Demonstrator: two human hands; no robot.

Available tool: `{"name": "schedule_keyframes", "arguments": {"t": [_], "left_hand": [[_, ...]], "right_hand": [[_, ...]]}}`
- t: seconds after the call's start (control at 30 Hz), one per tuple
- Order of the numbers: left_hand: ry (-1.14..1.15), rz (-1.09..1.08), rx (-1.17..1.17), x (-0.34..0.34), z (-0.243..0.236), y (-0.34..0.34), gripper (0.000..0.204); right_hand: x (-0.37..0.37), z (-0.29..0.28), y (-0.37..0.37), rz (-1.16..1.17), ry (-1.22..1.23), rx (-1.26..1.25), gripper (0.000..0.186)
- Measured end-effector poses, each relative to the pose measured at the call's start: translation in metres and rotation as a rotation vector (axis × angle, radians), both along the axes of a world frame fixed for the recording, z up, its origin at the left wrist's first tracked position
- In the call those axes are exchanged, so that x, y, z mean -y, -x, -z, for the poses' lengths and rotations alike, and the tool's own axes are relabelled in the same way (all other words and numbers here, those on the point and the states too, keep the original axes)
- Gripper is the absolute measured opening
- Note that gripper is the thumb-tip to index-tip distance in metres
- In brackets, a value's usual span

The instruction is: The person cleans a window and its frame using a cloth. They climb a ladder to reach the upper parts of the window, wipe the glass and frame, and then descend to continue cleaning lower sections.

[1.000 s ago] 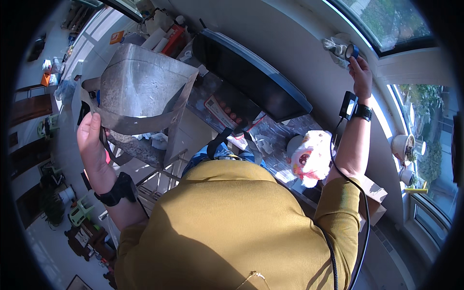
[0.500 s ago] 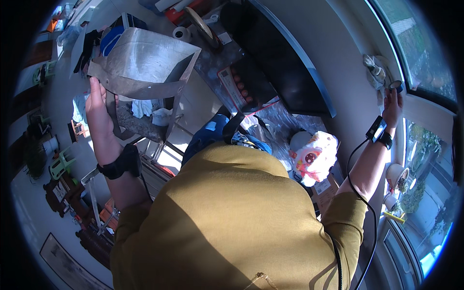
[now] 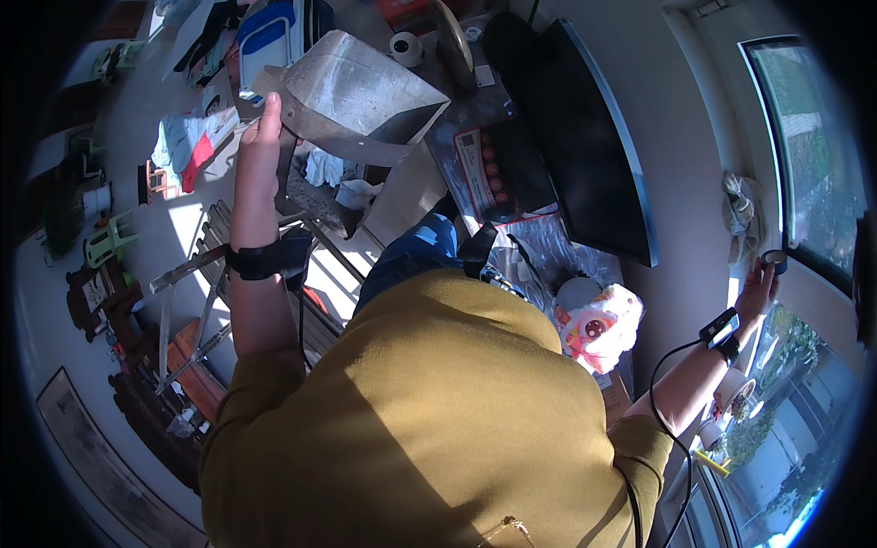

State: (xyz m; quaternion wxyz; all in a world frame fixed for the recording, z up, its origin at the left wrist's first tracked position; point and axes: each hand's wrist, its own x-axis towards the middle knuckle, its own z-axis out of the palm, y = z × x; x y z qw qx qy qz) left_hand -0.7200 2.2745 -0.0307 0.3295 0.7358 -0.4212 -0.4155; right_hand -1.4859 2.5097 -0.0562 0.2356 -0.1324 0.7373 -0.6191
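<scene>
In the head view my left hand (image 3: 265, 151) grips a bent sheet-metal piece (image 3: 352, 87) by its strip at the upper left, with dark straps or bands hanging below. My right hand (image 3: 755, 290) reaches out to the far right by the window sill, fingers closed on a small round dark tape roll (image 3: 774, 263). A crumpled pale cloth (image 3: 740, 215) lies just above it on the sill. Dark watches or bands and a small cabled device are on my wrists.
A black monitor (image 3: 594, 146) stands against the wall. A pink-and-white plush toy (image 3: 598, 329) sits below it. A metal ladder (image 3: 210, 265) stands at the left, near a blue folded chair (image 3: 265, 50) and green stools (image 3: 110, 237). Pots line the right window.
My left hand and the metal piece have moved up and right in the picture. My right hand and the tape roll have moved down and farther right. The whole view has shifted.
</scene>
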Motion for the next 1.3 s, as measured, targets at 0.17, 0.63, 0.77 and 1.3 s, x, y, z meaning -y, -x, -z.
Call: {"name": "schedule_keyframes", "arguments": {"t": [0.17,0.63,0.77,1.3], "left_hand": [[-0.16,-0.164,-0.099,-0.001,0.031,-0.002,0.063],[-0.436,-0.111,0.18,-0.017,0.235,-0.054,0.041],[-0.434,0.079,0.318,-0.019,0.256,-0.069,0.057],[-0.568,0.626,0.765,-0.016,0.363,-0.074,0.045]], "right_hand": [[-0.007,-0.009,-0.02,-0.041,-0.076,-0.059,0.039],[-0.018,-0.031,-0.03,-0.063,-0.149,-0.066,0.039],[-0.006,-0.037,-0.033,-0.08,-0.139,-0.1,0.033],[-0.019,-0.028,-0.085,-0.042,-0.114,0.13,0.02]]}}
